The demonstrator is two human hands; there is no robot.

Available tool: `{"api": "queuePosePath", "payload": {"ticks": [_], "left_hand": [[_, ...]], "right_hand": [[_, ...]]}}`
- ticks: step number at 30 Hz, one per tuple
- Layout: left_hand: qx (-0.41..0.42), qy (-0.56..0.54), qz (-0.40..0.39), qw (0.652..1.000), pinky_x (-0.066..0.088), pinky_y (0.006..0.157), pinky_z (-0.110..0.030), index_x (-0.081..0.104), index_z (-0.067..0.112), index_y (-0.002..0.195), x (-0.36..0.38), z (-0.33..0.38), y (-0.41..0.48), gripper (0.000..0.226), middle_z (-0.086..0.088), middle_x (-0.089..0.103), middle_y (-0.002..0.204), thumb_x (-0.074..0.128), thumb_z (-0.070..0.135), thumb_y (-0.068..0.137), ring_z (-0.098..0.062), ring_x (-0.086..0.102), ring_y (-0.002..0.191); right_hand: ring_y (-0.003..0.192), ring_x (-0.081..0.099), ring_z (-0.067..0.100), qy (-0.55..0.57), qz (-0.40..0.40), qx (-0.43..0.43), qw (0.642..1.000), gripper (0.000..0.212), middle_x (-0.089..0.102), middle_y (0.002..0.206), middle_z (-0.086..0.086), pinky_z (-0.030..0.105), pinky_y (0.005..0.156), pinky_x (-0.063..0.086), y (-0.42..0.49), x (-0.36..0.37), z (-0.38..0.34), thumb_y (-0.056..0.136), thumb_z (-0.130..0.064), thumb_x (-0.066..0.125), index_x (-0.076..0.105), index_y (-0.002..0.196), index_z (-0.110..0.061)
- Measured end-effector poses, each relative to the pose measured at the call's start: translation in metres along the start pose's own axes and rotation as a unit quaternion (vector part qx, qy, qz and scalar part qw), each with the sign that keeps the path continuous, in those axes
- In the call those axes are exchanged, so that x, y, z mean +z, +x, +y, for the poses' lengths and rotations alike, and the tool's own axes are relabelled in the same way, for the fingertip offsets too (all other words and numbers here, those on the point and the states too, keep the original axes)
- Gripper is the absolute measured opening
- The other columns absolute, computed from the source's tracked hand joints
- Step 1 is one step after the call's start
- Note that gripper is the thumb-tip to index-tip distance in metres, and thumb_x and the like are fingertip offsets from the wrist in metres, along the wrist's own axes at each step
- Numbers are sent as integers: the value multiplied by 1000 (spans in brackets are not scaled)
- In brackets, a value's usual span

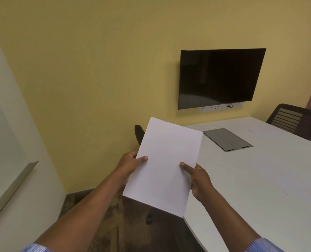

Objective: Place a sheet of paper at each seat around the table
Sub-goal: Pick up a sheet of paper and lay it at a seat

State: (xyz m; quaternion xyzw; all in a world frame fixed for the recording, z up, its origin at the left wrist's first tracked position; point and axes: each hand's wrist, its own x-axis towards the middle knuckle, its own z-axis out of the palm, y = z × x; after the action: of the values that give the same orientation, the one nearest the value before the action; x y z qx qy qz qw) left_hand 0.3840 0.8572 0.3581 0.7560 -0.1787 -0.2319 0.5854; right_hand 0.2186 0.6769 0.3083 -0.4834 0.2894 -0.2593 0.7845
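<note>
Paper [164,165] is what we hold: a white stack or sheet, gripped in the air by both hands, so we cannot tell how many leaves it has. Our left hand [131,165] pinches its left edge, thumb lying on top and the fingers hidden underneath. Our right hand [198,180] grasps the right edge the same way, thumb pressed on the upper face. The paper tilts away from us, its far corner raised, its near corner hanging over the floor [103,215] just left of the tabletop's edge.

We count two hands, two bare forearms, and two blue striped cuffs at the bottom of the view. To the right of our hands spreads one white tabletop [260,179], whose rounded near corner lies below our right wrist. On it, beyond our right hand, we see one grey cable hatch [227,140] set flush, and two faint sheets already lying flat: one sheet [272,173] to the right of our right hand, another [263,132] farther off near the far chair.

We count two chairs: one dark chair [139,133] partly hidden behind the held paper, and one mesh-backed chair [294,120] across the tabletop. One dark screen [222,78] hangs on the yellow wall ahead, with a socket strip [220,107] under it.

Left of our left hand the floor lies open as far as the pale wall.
</note>
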Motion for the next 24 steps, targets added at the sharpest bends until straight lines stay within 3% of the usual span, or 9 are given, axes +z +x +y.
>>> {"api": "queuePosePath", "payload": {"ticks": [3, 6, 11, 14, 17, 21, 24], "left_hand": [[-3, 17, -26, 1000, 52, 55, -25, 69, 20, 103, 7, 6, 43, 16, 3, 77, 96, 74, 26, 89, -16, 74, 79], [1, 31, -50, 998, 54, 61, -31, 68, 18, 106, 21, 13, 97, 19, -2, 77, 100, 74, 25, 89, -23, 74, 84], [-4, 91, -90, 992, 57, 80, -40, 68, 11, 103, 56, 27, 201, 24, -7, 75, 103, 75, 29, 89, -30, 72, 94], [-8, 128, -133, 983, 57, 92, -48, 69, 9, 109, 82, 40, 260, 28, -9, 75, 107, 75, 27, 89, -32, 72, 98], [-2, 152, -163, 975, 59, 88, -47, 70, 10, 110, 108, 52, 311, 25, -11, 76, 108, 75, 24, 89, -32, 73, 95], [10, 182, -185, 966, 57, 93, -53, 72, 10, 105, 143, 63, 367, 19, -11, 76, 106, 74, 19, 88, -34, 73, 96], [17, 198, -195, 960, 60, 85, -45, 73, 12, 96, 166, 66, 407, 15, -8, 77, 98, 75, 21, 85, -30, 74, 88]], "right_hand": [[95, 74, 25, 14, 22, -11, 1000, 29, 80, 101, -1, 38, 77, 59, 34, 3, 1, 84, -18, 80, 70, 112, -16], [82, 77, 19, 37, 51, -22, 998, 26, 80, 94, -4, 33, 67, 58, 79, 0, -3, 84, -18, 80, 70, 108, -17], [93, 75, 25, 96, 102, -37, 989, 30, 80, 100, 1, 38, 77, 59, 171, -18, -18, 84, -14, 80, 70, 112, -13], [93, 75, 24, 120, 126, -38, 984, 28, 80, 101, 2, 36, 75, 59, 218, -30, -28, 84, -14, 79, 70, 111, -14], [96, 74, 26, 130, 148, -38, 980, 28, 78, 106, 4, 38, 77, 59, 255, -38, -36, 85, -14, 78, 70, 112, -13], [103, 70, 28, 118, 186, -26, 975, 29, 75, 112, 5, 46, 92, 56, 292, -49, -41, 87, -16, 77, 68, 115, -15], [100, 69, 25, 100, 222, -20, 970, 23, 73, 112, 3, 41, 84, 57, 319, -60, -42, 90, -19, 74, 67, 112, -18]]}}
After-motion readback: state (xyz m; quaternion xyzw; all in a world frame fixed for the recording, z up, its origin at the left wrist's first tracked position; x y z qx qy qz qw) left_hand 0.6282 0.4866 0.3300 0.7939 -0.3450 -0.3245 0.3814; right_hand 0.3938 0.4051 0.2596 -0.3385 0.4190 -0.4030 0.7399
